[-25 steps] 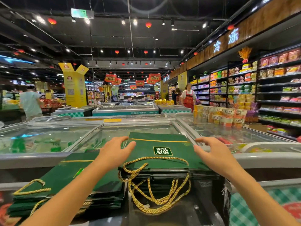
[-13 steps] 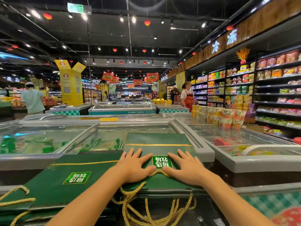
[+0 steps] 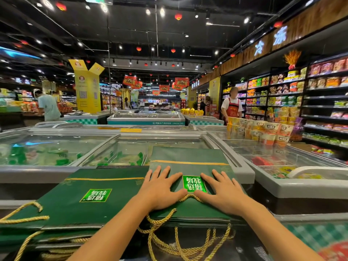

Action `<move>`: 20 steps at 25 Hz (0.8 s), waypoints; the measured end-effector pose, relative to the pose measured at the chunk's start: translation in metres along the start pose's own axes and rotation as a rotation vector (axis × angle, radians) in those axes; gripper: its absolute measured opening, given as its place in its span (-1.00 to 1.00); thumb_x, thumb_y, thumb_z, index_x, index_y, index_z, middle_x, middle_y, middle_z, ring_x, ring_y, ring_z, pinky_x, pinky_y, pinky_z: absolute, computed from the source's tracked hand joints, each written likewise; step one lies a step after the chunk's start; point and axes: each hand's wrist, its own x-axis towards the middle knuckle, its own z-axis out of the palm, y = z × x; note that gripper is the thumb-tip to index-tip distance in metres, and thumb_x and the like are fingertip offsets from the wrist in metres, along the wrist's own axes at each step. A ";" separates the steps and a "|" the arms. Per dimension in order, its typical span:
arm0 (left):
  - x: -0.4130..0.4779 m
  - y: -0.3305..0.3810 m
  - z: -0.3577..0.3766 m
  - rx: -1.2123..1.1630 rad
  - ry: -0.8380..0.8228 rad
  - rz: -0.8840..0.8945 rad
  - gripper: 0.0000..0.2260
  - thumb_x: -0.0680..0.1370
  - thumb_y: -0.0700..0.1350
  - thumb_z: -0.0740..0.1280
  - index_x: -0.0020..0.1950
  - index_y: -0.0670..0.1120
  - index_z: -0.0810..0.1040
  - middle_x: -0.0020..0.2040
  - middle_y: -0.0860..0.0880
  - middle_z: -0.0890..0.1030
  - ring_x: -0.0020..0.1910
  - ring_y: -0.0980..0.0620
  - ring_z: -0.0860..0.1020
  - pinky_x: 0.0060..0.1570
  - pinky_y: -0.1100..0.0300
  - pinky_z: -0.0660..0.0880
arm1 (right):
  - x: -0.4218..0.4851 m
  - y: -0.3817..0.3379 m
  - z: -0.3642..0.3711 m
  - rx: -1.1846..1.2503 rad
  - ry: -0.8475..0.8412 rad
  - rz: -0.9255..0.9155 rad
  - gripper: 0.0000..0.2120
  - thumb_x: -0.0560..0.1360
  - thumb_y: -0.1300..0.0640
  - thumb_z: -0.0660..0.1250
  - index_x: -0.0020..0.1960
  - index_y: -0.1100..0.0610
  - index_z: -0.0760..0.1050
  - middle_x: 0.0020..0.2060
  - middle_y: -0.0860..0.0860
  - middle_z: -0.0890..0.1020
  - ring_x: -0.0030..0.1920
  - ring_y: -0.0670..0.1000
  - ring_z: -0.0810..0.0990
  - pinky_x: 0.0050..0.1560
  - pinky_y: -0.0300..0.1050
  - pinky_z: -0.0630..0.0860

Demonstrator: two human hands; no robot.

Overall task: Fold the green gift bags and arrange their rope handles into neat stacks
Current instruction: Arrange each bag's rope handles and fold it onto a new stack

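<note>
Left hand (image 3: 160,189) and right hand (image 3: 224,193) dropped flat onto green bag (image 3: 188,157).

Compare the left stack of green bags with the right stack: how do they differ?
The right stack is pressed by the left hand and right hand; the left stack lies untouched. The right stack's rope handles hang off its near edge; the left stack's handles trail leftwards. Both are dark green with gold stripes.

A supermarket — glass-topped chest freezers (image 3: 56,153), stocked shelves (image 3: 320,102), hanging red sale banners (image 3: 181,81).
</note>
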 end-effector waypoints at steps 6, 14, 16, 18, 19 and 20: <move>-0.036 -0.025 -0.042 -0.329 0.267 -0.008 -0.65 0.67 0.16 0.16 0.28 0.03 0.60 0.24 0.06 0.59 0.24 0.02 0.52 0.28 0.03 0.46 | -0.023 -0.031 -0.050 -0.021 0.242 -0.097 -0.53 0.57 -0.35 0.21 0.28 -0.07 0.56 0.21 -0.05 0.64 0.20 0.03 0.58 0.15 0.07 0.56; -0.152 -0.161 -0.045 -0.200 0.353 -0.350 -0.74 0.60 0.07 0.34 0.27 0.05 0.59 0.21 0.08 0.61 0.22 0.06 0.55 0.23 0.11 0.47 | -0.073 -0.182 -0.032 0.133 0.456 -0.579 -0.76 0.66 -0.03 0.21 0.22 -0.01 0.58 0.08 -0.10 0.62 0.11 -0.03 0.57 0.07 -0.09 0.53; -0.183 -0.188 -0.040 -0.153 0.382 -0.421 -0.75 0.57 0.09 0.39 0.21 0.07 0.64 0.17 0.07 0.63 0.16 0.04 0.58 0.20 0.07 0.51 | -0.072 -0.206 -0.010 0.085 0.469 -0.654 -0.78 0.66 0.03 0.19 0.15 0.05 0.58 0.02 -0.04 0.60 0.07 0.03 0.57 0.00 -0.05 0.57; -0.212 -0.205 -0.036 -0.185 0.380 -0.421 -0.77 0.57 0.11 0.39 0.19 0.10 0.66 0.16 0.11 0.63 0.19 0.08 0.58 0.23 0.08 0.50 | -0.070 -0.226 0.015 0.065 0.429 -0.657 -0.78 0.68 0.06 0.15 0.16 0.08 0.55 0.04 -0.01 0.58 0.09 0.08 0.56 -0.01 0.02 0.58; -0.222 -0.210 -0.033 -0.227 0.363 -0.407 -0.77 0.59 0.09 0.37 0.21 0.10 0.66 0.19 0.14 0.62 0.22 0.12 0.56 0.26 0.12 0.47 | -0.069 -0.233 0.027 0.059 0.380 -0.627 -0.75 0.69 0.04 0.12 0.21 0.08 0.52 0.09 -0.01 0.57 0.15 0.09 0.54 0.05 0.03 0.57; -0.231 -0.213 -0.031 -0.253 0.356 -0.391 -0.76 0.61 0.06 0.36 0.24 0.09 0.65 0.22 0.16 0.61 0.25 0.15 0.54 0.28 0.17 0.45 | -0.068 -0.238 0.038 0.040 0.335 -0.584 -0.72 0.70 0.01 0.09 0.27 0.06 0.48 0.16 -0.01 0.55 0.20 0.09 0.52 0.13 0.03 0.54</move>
